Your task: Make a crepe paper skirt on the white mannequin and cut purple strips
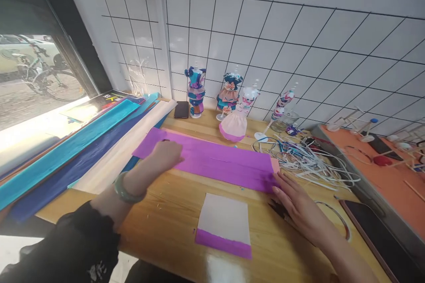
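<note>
A long strip of purple crepe paper (pixel 219 161) lies flat across the wooden table, with a peach-coloured layer (pixel 275 165) showing under its right end. My left hand (pixel 166 154) rests on the strip's left part, fingers curled closed; whatever they hold is hidden. At the right end, my right hand (pixel 295 196) touches the paper with its fingers stretched out. A dark object, partly covered, lies under that hand. Nearer to me is a small white paper piece (pixel 224 214) with a purple band (pixel 223 244) along its lower edge.
Small dress forms in paper clothes, one in a white and purple skirt (pixel 234 124), stand by the gridded wall. Rolled coloured papers (pixel 83 150) lie left. A phone (pixel 181 109), a heap of thin strips (pixel 305 157), a dark tablet-like device (pixel 375 230) and an orange-topped surface (pixel 361 159) surround the workspace.
</note>
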`<state>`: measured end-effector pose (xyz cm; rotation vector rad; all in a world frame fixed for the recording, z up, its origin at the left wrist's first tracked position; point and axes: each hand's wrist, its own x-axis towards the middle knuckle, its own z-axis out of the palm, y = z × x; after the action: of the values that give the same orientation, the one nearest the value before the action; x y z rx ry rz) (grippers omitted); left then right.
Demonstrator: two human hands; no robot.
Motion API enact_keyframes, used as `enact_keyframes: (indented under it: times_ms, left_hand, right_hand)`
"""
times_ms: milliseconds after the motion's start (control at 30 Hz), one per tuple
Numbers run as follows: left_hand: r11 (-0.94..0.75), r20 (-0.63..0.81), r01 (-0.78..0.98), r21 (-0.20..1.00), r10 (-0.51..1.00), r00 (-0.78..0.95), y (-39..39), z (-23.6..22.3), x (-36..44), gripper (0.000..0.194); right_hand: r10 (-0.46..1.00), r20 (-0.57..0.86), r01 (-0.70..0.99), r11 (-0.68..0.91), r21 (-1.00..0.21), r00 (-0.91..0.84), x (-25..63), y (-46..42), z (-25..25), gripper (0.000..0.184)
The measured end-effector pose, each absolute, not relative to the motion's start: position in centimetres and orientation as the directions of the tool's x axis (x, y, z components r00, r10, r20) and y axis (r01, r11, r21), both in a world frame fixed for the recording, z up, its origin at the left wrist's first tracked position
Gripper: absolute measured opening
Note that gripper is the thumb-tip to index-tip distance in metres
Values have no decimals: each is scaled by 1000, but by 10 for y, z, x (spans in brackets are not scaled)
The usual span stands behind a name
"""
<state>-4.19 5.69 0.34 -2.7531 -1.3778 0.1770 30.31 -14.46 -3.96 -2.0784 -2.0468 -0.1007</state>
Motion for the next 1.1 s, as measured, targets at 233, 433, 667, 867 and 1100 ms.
enact_keyframes:
  times_ms: [233,433,667,867,1100]
  left_hand:
    - [-925,199,378,39,378,904,26,-24,89,32]
    - [-898,225,406,171,437,871,30,-56,134,44]
    - [-867,265,335,367,443,856,43,-71,135,38]
    - [-860,300,323,396,453,839,40,-68,132,38]
    - [-854,295,487,184,521,801,76,-53,101,38]
  right_hand:
    - [951,302,997,71,5,-70,314,-204,-62,42]
    - [939,302,977,116,181,-167,309,-230,-67,40]
    - [961,273,999,-36,8,33,316,-230,-66,34]
    - [849,438,949,-207,-238,296,332,-228,-45,26]
    - [794,307,846,-450,-285,525,344,-251,-37,20]
